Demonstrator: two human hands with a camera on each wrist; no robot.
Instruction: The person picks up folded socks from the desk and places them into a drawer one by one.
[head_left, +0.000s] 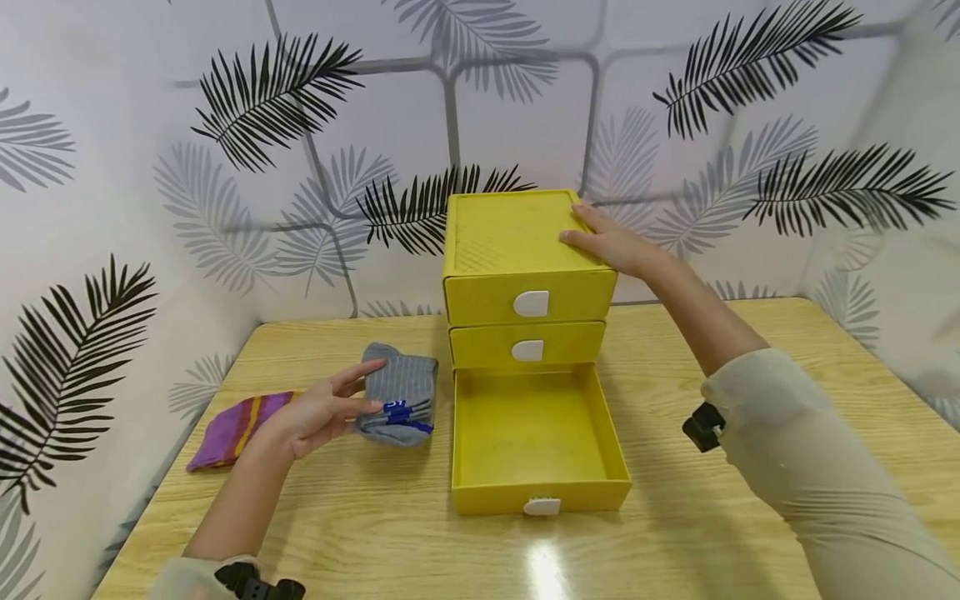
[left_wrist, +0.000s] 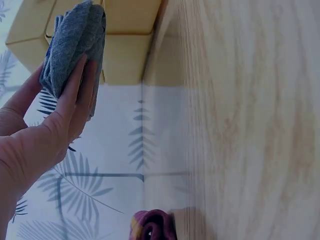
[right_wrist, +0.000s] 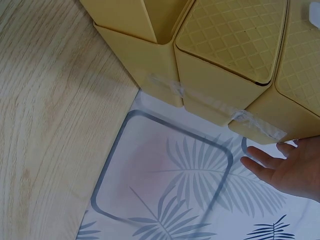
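Note:
My left hand [head_left: 318, 414] grips a pair of folded grey socks [head_left: 402, 387], ribbed and marked with blue, between thumb and fingers. In the left wrist view the socks [left_wrist: 75, 50] are held up off the table, just left of the yellow drawer unit [head_left: 517, 233]. My right hand [head_left: 611, 242] rests on the right edge of that unit's top with its fingers extended. Below, the bottom drawer [head_left: 540, 497] is pulled out and bare inside, while the two upper drawers are closed. Part of the right hand [right_wrist: 295, 170] appears beside the unit in the right wrist view.
A folded purple cloth piece with yellow stripes [head_left: 240, 429] lies on the wooden table [head_left: 390, 533] behind the left forearm. White tabs [head_left: 531, 304] mark the drawer fronts. A leaf-patterned backdrop [head_left: 525, 108] stands close behind the unit.

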